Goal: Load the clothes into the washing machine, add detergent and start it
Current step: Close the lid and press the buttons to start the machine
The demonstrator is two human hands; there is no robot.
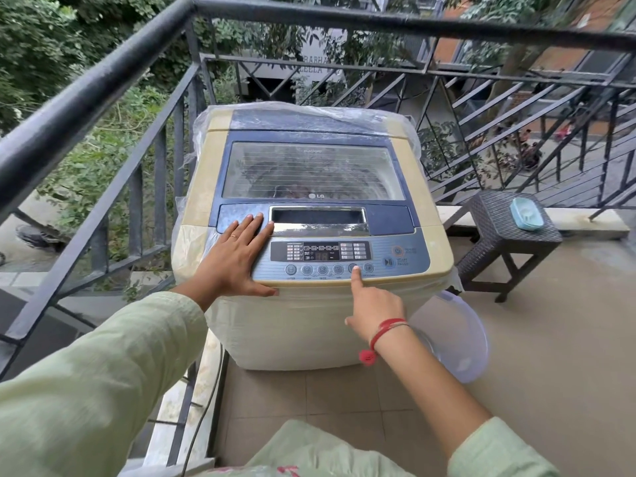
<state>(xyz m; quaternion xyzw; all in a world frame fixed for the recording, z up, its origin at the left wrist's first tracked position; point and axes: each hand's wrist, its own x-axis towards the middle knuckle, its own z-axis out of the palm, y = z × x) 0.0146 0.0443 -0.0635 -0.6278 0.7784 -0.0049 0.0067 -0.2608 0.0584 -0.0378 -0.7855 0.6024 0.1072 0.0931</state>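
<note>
Washing machine on balcony tiles; left hand flat, right hand forefinger pressing button.

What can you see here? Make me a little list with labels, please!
Place: balcony with a dark railing
Machine: washing machine, its lid closed
Left hand: flat on the machine's top, left of the panel
Right hand: pointing finger presses a round button
Nearby: stool with a blue soap dish on it
Floor: clear tub beside the machine
</note>
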